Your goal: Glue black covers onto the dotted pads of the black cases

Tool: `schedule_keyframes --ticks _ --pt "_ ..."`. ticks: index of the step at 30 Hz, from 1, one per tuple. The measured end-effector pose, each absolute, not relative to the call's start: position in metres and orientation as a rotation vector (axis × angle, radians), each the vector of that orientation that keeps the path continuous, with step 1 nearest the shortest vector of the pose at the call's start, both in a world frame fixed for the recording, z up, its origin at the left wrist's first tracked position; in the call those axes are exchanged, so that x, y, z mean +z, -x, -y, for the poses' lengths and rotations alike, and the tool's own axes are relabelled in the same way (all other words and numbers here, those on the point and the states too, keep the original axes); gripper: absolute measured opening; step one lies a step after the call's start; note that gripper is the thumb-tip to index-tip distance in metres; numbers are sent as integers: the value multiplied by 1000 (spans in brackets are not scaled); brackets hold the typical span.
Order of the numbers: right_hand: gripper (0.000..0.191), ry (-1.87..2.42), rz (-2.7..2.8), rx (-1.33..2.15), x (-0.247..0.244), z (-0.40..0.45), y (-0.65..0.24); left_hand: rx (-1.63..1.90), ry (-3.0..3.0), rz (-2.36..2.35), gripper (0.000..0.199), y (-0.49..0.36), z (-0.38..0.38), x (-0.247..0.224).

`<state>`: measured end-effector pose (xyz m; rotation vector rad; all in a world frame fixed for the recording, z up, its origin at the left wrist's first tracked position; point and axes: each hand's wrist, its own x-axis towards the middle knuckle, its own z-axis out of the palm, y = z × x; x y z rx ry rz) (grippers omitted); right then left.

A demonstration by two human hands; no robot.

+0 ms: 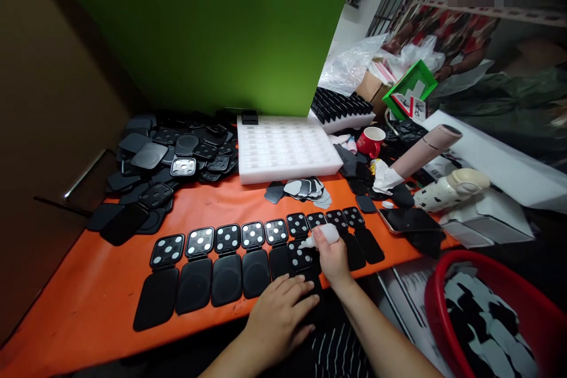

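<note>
In the head view, low and centre in the frame, the right hand (pixel 333 260) pinches a small white bottle (pixel 322 235), its nozzle pointing left and down at the open black case (pixel 301 255) just beside the fingertips. The left hand (pixel 277 314) lies flat, fingers slightly spread, pressing that case's lower flap on the orange table (pixel 88 301).

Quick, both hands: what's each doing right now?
Left hand: open, flat on a black hinged case.
Right hand: closed around a small white squeeze bottle.
</note>
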<state>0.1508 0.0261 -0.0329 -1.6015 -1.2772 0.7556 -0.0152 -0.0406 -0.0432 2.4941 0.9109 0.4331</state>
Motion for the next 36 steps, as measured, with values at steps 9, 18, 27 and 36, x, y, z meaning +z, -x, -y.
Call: schedule_keyframes --ticks 9,18,27,36 --pt "23 1532 1345 728 -34 -28 -150 436 -2490 -910 44 15 40 -42" --pt "23 1521 1357 713 -34 -30 -149 422 -2472 -913 43 15 40 -40" --pt "17 1519 1483 619 -30 -28 -149 438 -2471 -908 42 16 40 -39" --pt "24 1470 1087 938 -27 -34 -152 445 -2464 -902 41 16 40 -37"
